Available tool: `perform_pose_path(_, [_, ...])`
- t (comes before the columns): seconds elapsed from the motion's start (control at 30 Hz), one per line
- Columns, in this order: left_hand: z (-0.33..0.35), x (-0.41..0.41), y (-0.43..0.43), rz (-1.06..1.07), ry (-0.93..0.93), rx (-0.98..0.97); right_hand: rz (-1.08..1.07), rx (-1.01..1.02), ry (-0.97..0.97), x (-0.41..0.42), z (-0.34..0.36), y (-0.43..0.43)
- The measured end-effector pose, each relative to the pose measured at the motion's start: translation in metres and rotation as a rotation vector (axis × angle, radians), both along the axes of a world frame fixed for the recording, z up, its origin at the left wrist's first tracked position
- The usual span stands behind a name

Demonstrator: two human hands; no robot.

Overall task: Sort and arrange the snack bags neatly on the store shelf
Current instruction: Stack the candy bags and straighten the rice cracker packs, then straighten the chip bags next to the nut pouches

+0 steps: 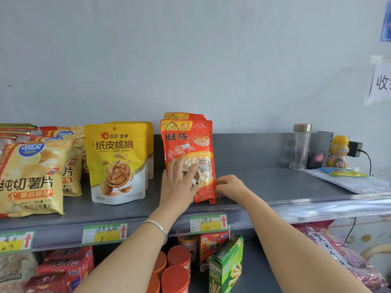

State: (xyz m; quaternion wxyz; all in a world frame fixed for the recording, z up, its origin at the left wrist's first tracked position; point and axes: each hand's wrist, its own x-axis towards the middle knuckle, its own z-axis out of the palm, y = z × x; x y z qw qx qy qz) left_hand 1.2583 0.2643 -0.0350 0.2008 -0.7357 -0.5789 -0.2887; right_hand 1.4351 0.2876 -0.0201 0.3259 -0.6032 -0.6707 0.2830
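A red snack bag [190,142] of small white puffs stands upright near the front of the grey top shelf [264,185], with a second like bag [184,116] right behind it. My left hand [179,182] lies flat against the front bag's lower face, fingers straight. My right hand [229,185] has its fingers curled at the bag's lower right edge, touching it. To the left stand yellow walnut pouches [118,163] and yellow potato chip bags [29,178].
At the shelf's right end stand a clear glass bottle [300,146], a yellow juice bottle [338,152], a plugged-in adapter [355,148] and a flat white packet [349,180]. Price tags [208,223] line the shelf edge. The lower shelf holds red cans [178,259], boxes and bags.
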Motion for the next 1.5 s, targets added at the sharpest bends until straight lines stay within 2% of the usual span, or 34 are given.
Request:
perform_pose_path(0.13, [-0.002,-0.001,0.002,-0.029,-0.004,0.169,-0.099,0.126,0.053,0.000,0.000,-0.003])
perform_pose_path(0.23, [-0.001,0.000,0.002,-0.047,-0.014,0.214,-0.164,0.239,0.061,-0.003,-0.001,-0.008])
perform_pose_path(0.43, [0.001,-0.004,-0.006,-0.115,0.006,0.236,-0.233,0.472,-0.071,-0.019,0.004,-0.017])
perform_pose_path(0.8, [0.006,-0.059,-0.048,-0.006,-0.046,0.184,-0.057,0.673,-0.267,-0.079,0.018,-0.036])
perform_pose_path(1.1, [-0.002,-0.101,-0.105,0.153,-0.075,0.053,0.183,0.774,-0.288,-0.126,0.005,-0.065])
perform_pose_path(1.33, [-0.018,-0.146,-0.162,0.311,-0.131,-0.037,0.309,0.787,-0.384,-0.170,-0.017,-0.092])
perform_pose_path(1.5, [-0.014,-0.180,-0.190,0.398,-0.163,-0.042,0.388,0.818,-0.379,-0.208,-0.015,-0.103])
